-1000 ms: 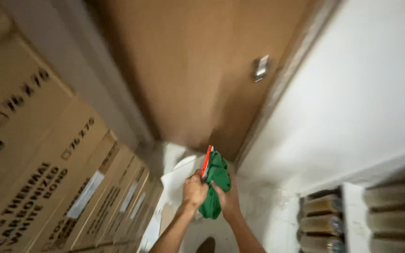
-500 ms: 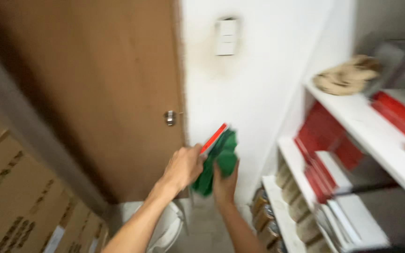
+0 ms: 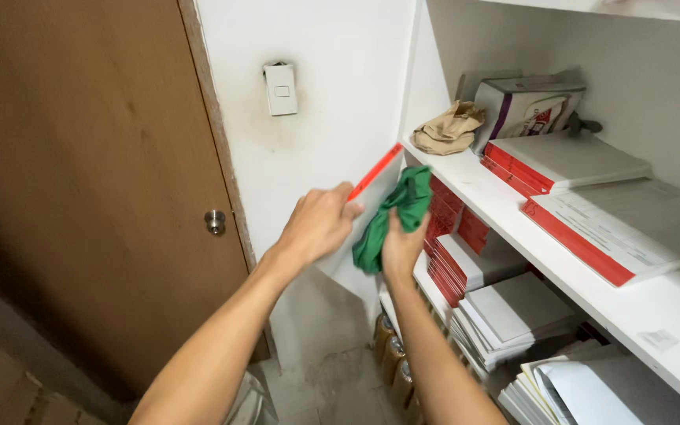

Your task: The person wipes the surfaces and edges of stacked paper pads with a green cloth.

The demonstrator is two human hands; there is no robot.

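1. While the left hand [image 3: 320, 222] grips a flat white sheet pack with a red edge [image 3: 374, 173], the right hand [image 3: 400, 245] clamps a crumpled green cloth [image 3: 391, 216] against it.
2. Both are held up before the white shelf [image 3: 505, 208].
3. Flat red-edged stacks [image 3: 568, 161] and crumpled brown paper [image 3: 449, 130] lie there.
4. A brown wooden door [image 3: 88, 181] with a round metal knob [image 3: 215, 221] stands left.

L hand [image 3: 320, 224] gripped a red-edged white pad [image 3: 365, 206]; R hand [image 3: 401, 244] pressed green cloth [image 3: 391, 216] on it, just beside the shelf [image 3: 505, 208].

Single head view, close, facing forward-down toward shelf [image 3: 513, 212] and door [image 3: 80, 197].
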